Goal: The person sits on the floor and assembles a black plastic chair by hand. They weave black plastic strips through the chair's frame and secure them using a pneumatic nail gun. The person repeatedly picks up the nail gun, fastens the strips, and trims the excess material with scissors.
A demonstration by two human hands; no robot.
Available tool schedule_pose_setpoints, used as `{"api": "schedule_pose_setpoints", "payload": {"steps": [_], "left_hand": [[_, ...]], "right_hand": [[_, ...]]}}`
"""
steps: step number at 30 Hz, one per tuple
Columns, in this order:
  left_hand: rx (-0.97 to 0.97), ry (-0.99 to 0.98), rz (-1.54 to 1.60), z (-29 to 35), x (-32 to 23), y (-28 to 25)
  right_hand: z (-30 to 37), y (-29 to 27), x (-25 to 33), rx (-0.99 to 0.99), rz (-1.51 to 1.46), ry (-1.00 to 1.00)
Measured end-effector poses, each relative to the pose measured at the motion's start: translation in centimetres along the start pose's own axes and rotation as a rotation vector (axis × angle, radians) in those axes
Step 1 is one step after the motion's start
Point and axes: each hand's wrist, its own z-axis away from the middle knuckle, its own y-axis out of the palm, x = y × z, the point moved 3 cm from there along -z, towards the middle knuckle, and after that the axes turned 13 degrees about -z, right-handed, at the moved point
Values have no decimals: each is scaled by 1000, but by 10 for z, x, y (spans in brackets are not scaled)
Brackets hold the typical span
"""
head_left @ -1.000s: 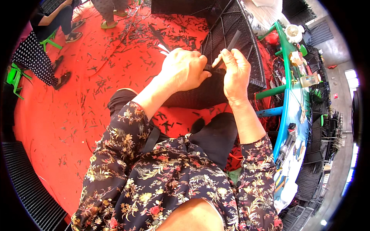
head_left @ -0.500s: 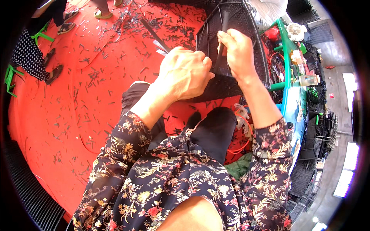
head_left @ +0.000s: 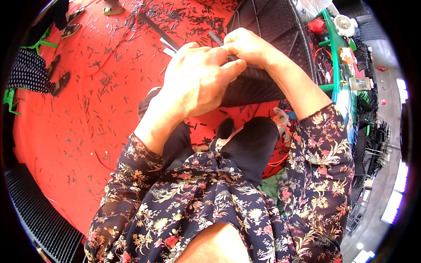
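Observation:
My left hand (head_left: 193,81) is closed around a long dark flat strip (head_left: 158,30), whose far end juts out to the upper left. Beside it a pale piece (head_left: 167,49) pokes out of the same fist. My right hand (head_left: 251,47) meets the left, its fingers pinched together at the left knuckles. A short dark strip end (head_left: 215,38) shows just past where the hands meet; what the right fingertips grip is mostly hidden. Behind and below both hands leans a black woven wicker panel (head_left: 278,33), close to my knees.
Dark strip offcuts litter the red floor covering (head_left: 123,127). On the right stands a green-framed table (head_left: 337,57) with a small white fan (head_left: 345,25) and a clear jar (head_left: 361,83). A person's sandalled feet (head_left: 61,83) and green stools are at the left.
My right hand has moved left and down to meet my left hand; the upright dark strip it held is now mostly hidden. The wicker panel has shifted in view.

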Motion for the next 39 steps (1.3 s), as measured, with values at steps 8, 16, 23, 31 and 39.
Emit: {"api": "schedule_pose_setpoints", "payload": {"steps": [8, 16, 23, 31, 39], "left_hand": [[50, 19, 101, -8, -5, 11], [89, -19, 113, -7, 1, 10], [111, -3, 100, -7, -1, 7], [115, 8, 88, -7, -6, 5], [101, 26, 90, -5, -7, 7]], "right_hand": [[19, -7, -2, -36, 10, -63], [33, -14, -11, 243, -185, -324], [39, -14, -5, 132, 0, -429], [47, -16, 18, -185, 382, -627], [52, -12, 11, -45, -316, -29]]}}
